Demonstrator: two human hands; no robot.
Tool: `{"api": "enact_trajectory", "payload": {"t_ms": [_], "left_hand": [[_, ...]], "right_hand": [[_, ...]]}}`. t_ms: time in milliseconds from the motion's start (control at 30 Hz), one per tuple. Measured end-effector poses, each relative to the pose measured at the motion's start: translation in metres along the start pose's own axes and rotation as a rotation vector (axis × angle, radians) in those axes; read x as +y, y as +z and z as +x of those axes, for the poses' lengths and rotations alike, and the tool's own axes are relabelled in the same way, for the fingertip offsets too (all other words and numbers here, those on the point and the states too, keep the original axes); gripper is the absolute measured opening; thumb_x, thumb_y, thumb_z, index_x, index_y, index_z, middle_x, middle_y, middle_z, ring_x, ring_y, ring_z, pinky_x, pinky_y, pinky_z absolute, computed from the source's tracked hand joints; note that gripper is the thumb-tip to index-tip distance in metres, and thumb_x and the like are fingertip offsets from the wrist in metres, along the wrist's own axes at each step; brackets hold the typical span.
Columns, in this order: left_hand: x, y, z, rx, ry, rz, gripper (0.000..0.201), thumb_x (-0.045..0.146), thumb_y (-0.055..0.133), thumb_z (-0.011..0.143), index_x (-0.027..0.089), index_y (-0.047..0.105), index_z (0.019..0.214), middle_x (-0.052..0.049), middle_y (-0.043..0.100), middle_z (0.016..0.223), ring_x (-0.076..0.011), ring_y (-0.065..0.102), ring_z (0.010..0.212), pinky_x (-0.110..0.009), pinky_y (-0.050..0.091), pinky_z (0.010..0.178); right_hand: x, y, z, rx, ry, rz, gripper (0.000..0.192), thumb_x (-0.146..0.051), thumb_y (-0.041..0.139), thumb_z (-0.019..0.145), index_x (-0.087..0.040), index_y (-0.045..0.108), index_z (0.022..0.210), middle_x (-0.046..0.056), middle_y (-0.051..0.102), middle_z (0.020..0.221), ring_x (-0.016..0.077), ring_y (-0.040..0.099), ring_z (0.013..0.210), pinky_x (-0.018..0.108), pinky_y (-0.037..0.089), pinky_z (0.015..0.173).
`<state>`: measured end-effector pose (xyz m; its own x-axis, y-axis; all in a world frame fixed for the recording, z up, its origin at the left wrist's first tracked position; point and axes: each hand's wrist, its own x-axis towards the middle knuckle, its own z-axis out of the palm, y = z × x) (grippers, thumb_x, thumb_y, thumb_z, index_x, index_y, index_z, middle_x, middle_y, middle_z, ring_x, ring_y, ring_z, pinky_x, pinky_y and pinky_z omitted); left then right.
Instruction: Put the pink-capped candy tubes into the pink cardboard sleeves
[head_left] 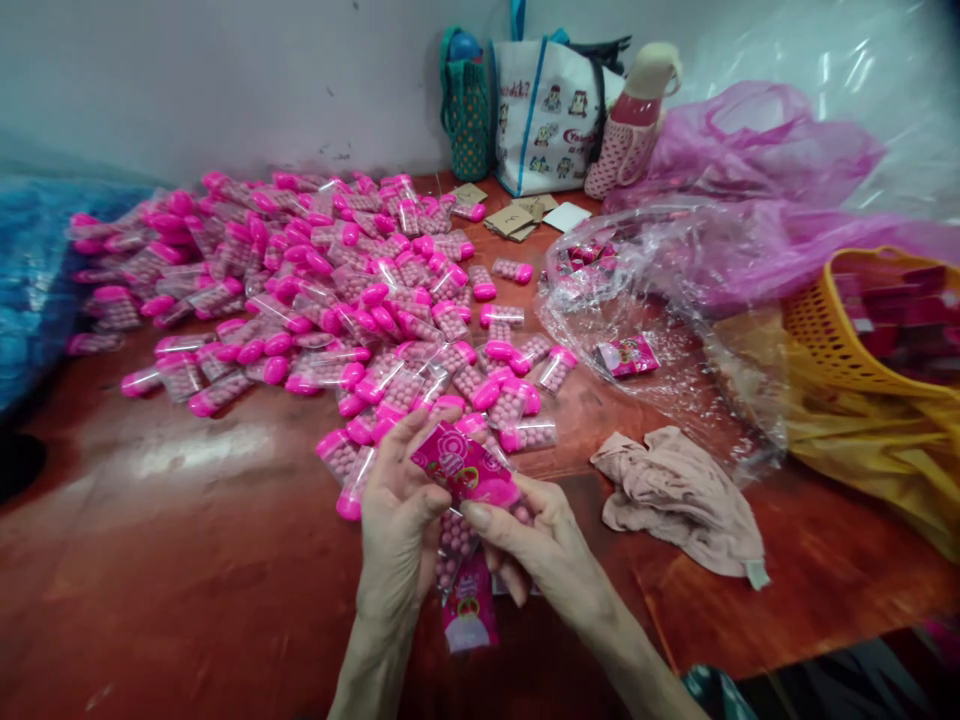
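Across the red table (187, 560), the left hand (405, 510) and right hand (540, 530) together grasp a pink printed packet (457, 462) and bead-filled bottle (456, 535), seemingly mid-job, while the heap of bottles (300, 290) just beyond them looks packet-free, apparently left to do.

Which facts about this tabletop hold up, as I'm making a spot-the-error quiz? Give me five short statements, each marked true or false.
1. The left hand and the right hand hold a pink printed piece between them. True.
2. The caps on the piled containers are blue. False: the caps are bright pink.
3. The basket at the right is yellow. True.
4. A crumpled cloth lies to the left of both hands. False: the cloth lies to their right.
5. A white printed bag stands between a green bottle holder and a pink one. True.
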<state>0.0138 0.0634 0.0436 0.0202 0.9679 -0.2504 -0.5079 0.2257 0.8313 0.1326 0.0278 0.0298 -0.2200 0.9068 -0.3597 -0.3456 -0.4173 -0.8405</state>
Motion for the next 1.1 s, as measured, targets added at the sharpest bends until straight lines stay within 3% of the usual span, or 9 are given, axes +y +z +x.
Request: {"api": "enact_trajectory", "payload": {"t_ms": [100, 167, 400, 567, 700, 867, 967, 1033, 1100], "left_hand": [[-0.002, 0.000, -0.001, -0.108, -0.281, 0.010, 0.040, 0.028, 0.080, 0.059, 0.015, 0.068, 0.094, -0.009, 0.073, 0.079, -0.0248, 0.069, 0.070, -0.031, 0.055, 0.059], [-0.003, 0.001, -0.001, -0.115, -0.343, 0.044, 0.027, 0.026, 0.076, 0.065, 0.012, 0.070, 0.087, -0.008, 0.072, 0.070, -0.0231, 0.068, 0.062, -0.030, 0.054, 0.054], [-0.006, 0.005, 0.000, -0.081, -0.330, 0.079, 0.019, 0.027, 0.079, 0.060, 0.013, 0.072, 0.071, -0.004, 0.067, 0.052, -0.0153, 0.058, 0.038, -0.022, 0.045, 0.034], [-0.007, 0.008, -0.002, -0.127, -0.346, 0.045, 0.023, 0.027, 0.082, 0.054, 0.013, 0.074, 0.071, -0.004, 0.067, 0.051, -0.0140, 0.058, 0.040, -0.021, 0.046, 0.038], [-0.005, 0.010, -0.003, -0.111, -0.393, 0.089, 0.014, 0.022, 0.080, 0.058, 0.012, 0.072, 0.064, -0.003, 0.065, 0.046, -0.0090, 0.050, 0.032, -0.020, 0.046, 0.038], [-0.001, 0.005, -0.001, 0.056, -0.255, 0.001, 0.016, 0.023, 0.082, 0.056, 0.014, 0.070, 0.063, -0.002, 0.068, 0.054, -0.0161, 0.063, 0.049, -0.026, 0.053, 0.051], [0.000, 0.003, 0.001, 0.104, -0.218, -0.048, 0.020, 0.025, 0.082, 0.055, 0.014, 0.070, 0.067, -0.003, 0.070, 0.060, -0.0197, 0.067, 0.060, -0.030, 0.055, 0.060], [0.000, 0.006, 0.000, 0.113, -0.234, -0.048, 0.019, 0.023, 0.082, 0.056, 0.013, 0.069, 0.067, -0.004, 0.070, 0.060, -0.0213, 0.068, 0.064, -0.032, 0.056, 0.064], [-0.001, 0.009, -0.001, 0.129, -0.248, -0.048, 0.017, 0.022, 0.081, 0.058, 0.013, 0.069, 0.067, -0.004, 0.070, 0.060, -0.0219, 0.068, 0.065, -0.033, 0.056, 0.066]], "right_hand": [[0.003, 0.001, 0.001, -0.004, -0.006, -0.017, 0.030, -0.041, 0.063, 0.081, -0.017, 0.051, 0.067, -0.009, 0.048, 0.046, 0.0026, 0.038, 0.029, 0.014, 0.029, 0.030], [0.004, 0.003, 0.002, 0.016, 0.001, -0.059, 0.027, -0.035, 0.064, 0.079, -0.017, 0.049, 0.066, -0.010, 0.045, 0.043, 0.0030, 0.038, 0.029, 0.014, 0.029, 0.030], [-0.001, 0.009, 0.000, -0.012, 0.093, -0.003, 0.024, -0.027, 0.065, 0.076, -0.016, 0.050, 0.060, -0.007, 0.049, 0.044, 0.0016, 0.035, 0.029, 0.013, 0.025, 0.028], [-0.001, 0.010, 0.001, -0.079, 0.104, 0.090, 0.035, -0.034, 0.065, 0.074, -0.016, 0.046, 0.051, -0.008, 0.042, 0.037, 0.0008, 0.029, 0.026, 0.015, 0.021, 0.027], [-0.002, 0.013, 0.002, 0.069, 0.098, 0.009, 0.030, -0.026, 0.065, 0.072, -0.018, 0.044, 0.053, -0.009, 0.042, 0.039, 0.0014, 0.030, 0.028, 0.015, 0.022, 0.028], [-0.011, 0.007, -0.005, 0.068, 0.022, -0.157, 0.015, -0.023, 0.067, 0.074, -0.018, 0.054, 0.081, -0.008, 0.052, 0.052, 0.0057, 0.046, 0.040, 0.016, 0.038, 0.040], [-0.008, 0.005, -0.012, 0.005, -0.002, -0.240, 0.021, -0.038, 0.051, 0.088, -0.018, 0.053, 0.084, -0.006, 0.050, 0.052, 0.0077, 0.046, 0.040, 0.019, 0.039, 0.041], [0.000, 0.007, -0.017, 0.087, -0.012, -0.365, 0.028, -0.044, 0.046, 0.090, -0.018, 0.056, 0.088, -0.001, 0.055, 0.062, 0.0110, 0.051, 0.049, 0.022, 0.044, 0.048], [0.010, 0.011, -0.021, 0.231, -0.020, -0.490, 0.035, -0.047, 0.050, 0.087, -0.019, 0.057, 0.107, 0.006, 0.062, 0.085, 0.0176, 0.059, 0.071, 0.028, 0.049, 0.066]]}}
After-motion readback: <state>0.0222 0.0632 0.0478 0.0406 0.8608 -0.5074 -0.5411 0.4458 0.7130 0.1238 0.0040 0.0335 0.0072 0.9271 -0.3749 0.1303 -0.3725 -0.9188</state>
